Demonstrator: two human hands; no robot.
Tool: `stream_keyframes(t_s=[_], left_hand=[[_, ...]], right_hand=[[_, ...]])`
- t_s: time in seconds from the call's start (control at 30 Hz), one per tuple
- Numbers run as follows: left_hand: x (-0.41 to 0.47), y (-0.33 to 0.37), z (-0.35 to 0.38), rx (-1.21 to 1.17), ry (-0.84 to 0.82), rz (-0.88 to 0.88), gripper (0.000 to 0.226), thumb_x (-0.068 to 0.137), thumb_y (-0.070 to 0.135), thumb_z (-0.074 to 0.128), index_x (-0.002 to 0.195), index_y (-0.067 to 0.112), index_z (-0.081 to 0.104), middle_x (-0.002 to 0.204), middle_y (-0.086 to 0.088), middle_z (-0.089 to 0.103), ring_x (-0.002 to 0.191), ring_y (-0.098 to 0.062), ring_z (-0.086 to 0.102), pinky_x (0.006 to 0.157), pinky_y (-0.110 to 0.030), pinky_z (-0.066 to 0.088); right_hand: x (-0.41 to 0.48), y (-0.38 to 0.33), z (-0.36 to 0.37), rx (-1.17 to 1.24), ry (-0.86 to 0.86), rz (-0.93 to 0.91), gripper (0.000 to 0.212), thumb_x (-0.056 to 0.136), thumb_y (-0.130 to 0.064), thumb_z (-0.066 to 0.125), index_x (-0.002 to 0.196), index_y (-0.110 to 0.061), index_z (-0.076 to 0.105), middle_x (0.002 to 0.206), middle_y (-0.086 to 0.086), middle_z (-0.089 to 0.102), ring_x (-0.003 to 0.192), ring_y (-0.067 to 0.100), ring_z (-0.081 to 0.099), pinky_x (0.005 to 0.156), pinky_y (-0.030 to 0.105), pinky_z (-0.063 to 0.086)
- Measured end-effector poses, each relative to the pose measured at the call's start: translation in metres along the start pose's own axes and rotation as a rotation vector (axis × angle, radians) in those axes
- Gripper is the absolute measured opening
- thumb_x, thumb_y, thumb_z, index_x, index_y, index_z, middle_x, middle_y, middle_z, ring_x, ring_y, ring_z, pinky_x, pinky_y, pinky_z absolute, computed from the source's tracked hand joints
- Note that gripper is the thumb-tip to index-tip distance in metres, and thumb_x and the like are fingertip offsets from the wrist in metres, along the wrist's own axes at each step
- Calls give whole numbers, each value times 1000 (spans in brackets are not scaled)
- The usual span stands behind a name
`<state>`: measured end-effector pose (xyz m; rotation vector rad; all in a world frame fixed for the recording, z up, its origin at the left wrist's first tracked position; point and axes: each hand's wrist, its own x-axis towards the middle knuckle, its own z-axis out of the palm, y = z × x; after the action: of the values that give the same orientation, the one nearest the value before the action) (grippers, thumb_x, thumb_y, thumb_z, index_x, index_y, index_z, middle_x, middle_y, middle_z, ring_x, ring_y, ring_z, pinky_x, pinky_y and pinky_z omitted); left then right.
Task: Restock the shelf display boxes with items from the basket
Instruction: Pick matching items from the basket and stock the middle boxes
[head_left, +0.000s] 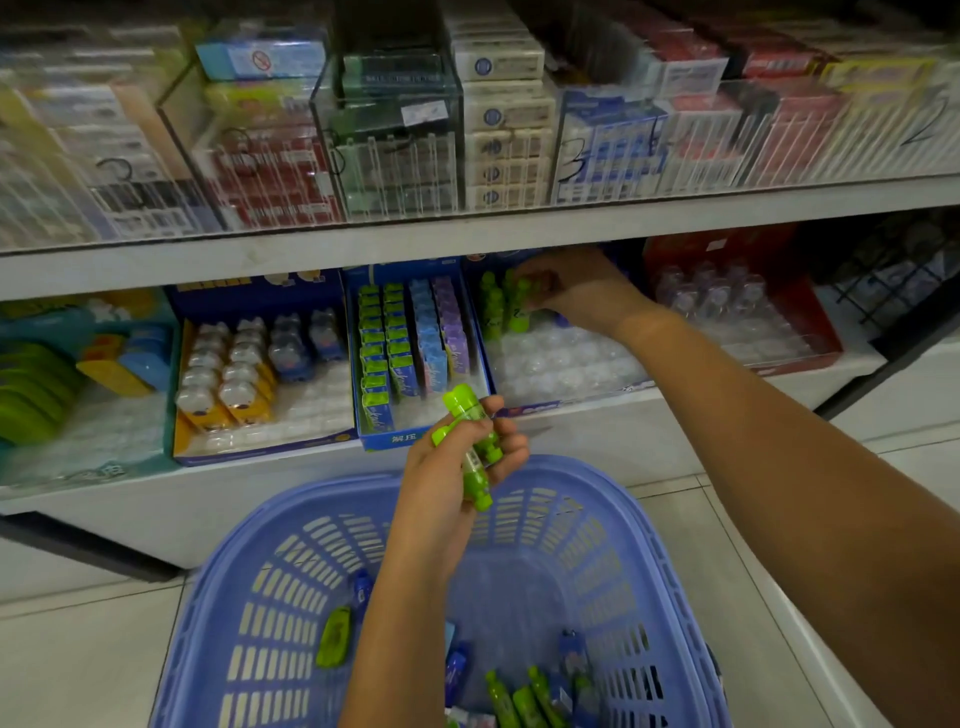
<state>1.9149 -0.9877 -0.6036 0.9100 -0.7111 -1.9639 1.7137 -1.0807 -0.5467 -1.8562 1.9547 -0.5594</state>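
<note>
A lilac plastic basket (644, 545) sits on the floor below me with several green and blue small bottles (524, 699) in its bottom. My left hand (457, 462) hovers above the basket and grips a few green bottles (470, 447). My right hand (576, 291) reaches into a blue display box (566, 400) on the lower shelf and pinches a green bottle (519, 306) at the box's back row, beside other standing green bottles (491, 304). The box's clear tray in front holds many vacant sockets.
Left of that box stand a blue box of green, blue and purple packs (410, 338), a box of small bear-shaped bottles (249, 374) and green items (31, 395). A red box (737, 306) stands to the right. The upper shelf (467, 228) overhangs, carrying clear cases of cartons.
</note>
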Motion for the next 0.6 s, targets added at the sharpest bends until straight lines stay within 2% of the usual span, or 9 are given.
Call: stream_keyframes(t_s=[0.07,0.13,0.23,0.27,0.33,0.43,0.53,0.6], left_hand=[[0,1,0,18,-18,4,23,94,4,46,97,5,68,74,-6,68,68,-16,68,61,-24,57],[0,0,1,56,-35,10,22,94,6,48,97,9,69,75,-5,69,68,-16,69,61,-25,57],[-1,-3,2,89,-63,12,18,93,9,52,99,12,68,77,-5,71,68,-16,70,62,-25,58],[-1,-4,2,98,-68,14,15,93,10,54,99,12,67,79,-5,72,68,-16,70,62,-25,58],[-2,-6,1,130,-75,21,12,91,14,57,98,10,66,86,-6,74,71,-15,70,63,-24,57],[-4,-7,1,205,-80,39,21,86,19,62,102,5,64,93,-6,75,73,-13,70,64,-22,55],[-7,-4,2,254,-44,89,25,81,19,67,102,6,63,89,-4,75,69,-13,69,61,-21,54],[-8,-2,3,289,-16,132,22,81,17,69,101,9,64,86,-3,75,66,-12,68,59,-21,54]], right_hand=[[4,-2,-1,-29,-27,10,32,88,-7,58,119,3,60,123,18,60,114,30,55,93,32,45],[6,-2,0,-81,-46,6,29,88,-7,56,114,5,63,120,19,61,111,31,56,91,30,43],[11,3,4,-117,-67,-11,36,87,-12,64,123,-6,62,127,13,58,117,25,53,88,11,33],[12,5,4,-128,-71,-14,40,87,-13,65,126,-10,60,129,12,57,118,24,52,85,8,30],[16,7,6,-163,-89,-12,44,87,-14,66,129,-12,56,131,12,56,120,24,51,87,10,30],[20,5,6,-208,-114,2,45,86,-15,67,130,-11,55,131,12,56,120,25,52,94,18,34],[19,-2,4,-260,-125,8,44,86,-16,67,128,-10,57,129,10,58,117,25,53,89,19,37],[9,-8,5,-271,-40,-22,41,85,-15,66,125,-9,58,123,12,59,114,27,55,81,18,37]])
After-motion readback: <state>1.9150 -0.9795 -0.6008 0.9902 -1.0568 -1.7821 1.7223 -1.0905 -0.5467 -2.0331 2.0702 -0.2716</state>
